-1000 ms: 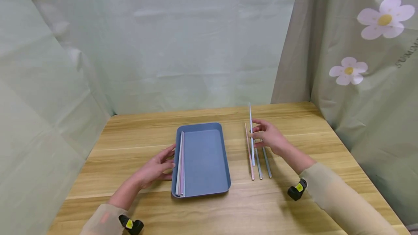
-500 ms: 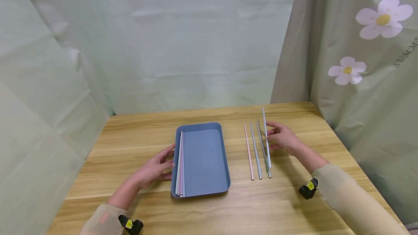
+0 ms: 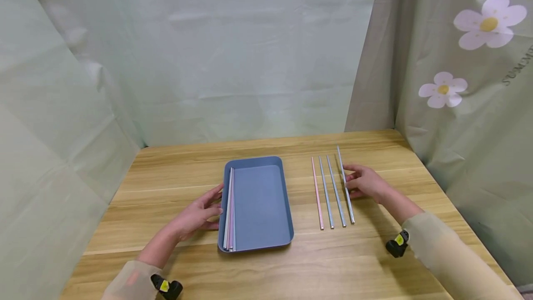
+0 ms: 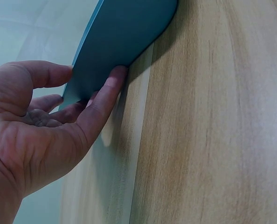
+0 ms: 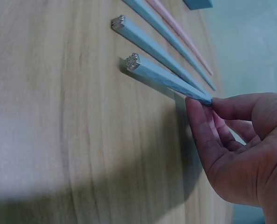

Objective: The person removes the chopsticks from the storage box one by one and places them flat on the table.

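My right hand (image 3: pixel 365 183) pinches a light-blue chopstick (image 3: pixel 349 205) between thumb and fingertips. In the right wrist view its patterned silver end cap (image 5: pixel 132 61) is close over the table, casting a shadow. To its left lie two more blue chopsticks (image 3: pixel 336 192) and a pink chopstick (image 3: pixel 317 193), roughly parallel. My left hand (image 3: pixel 197 215) rests at the left side of a blue-grey tray (image 3: pixel 264 207). The left wrist view has the thumb at the tray rim and extended fingers against its outer wall. Several pale and pinkish chopsticks (image 3: pixel 229 216) lie together along the tray's left inner side.
A wood-grain table (image 3: pixel 308 267) carries everything. Light fabric (image 3: pixel 250 59) hangs behind and at the left, and a curtain with printed flowers (image 3: pixel 443 89) hangs at the right. A small black device (image 3: pixel 397 244) is on the right sleeve, another (image 3: pixel 166 286) on the left.
My right hand has moved right and down with its chopstick, from above the other chopsticks to the right of the row. The left hand and the tray have stayed in place.
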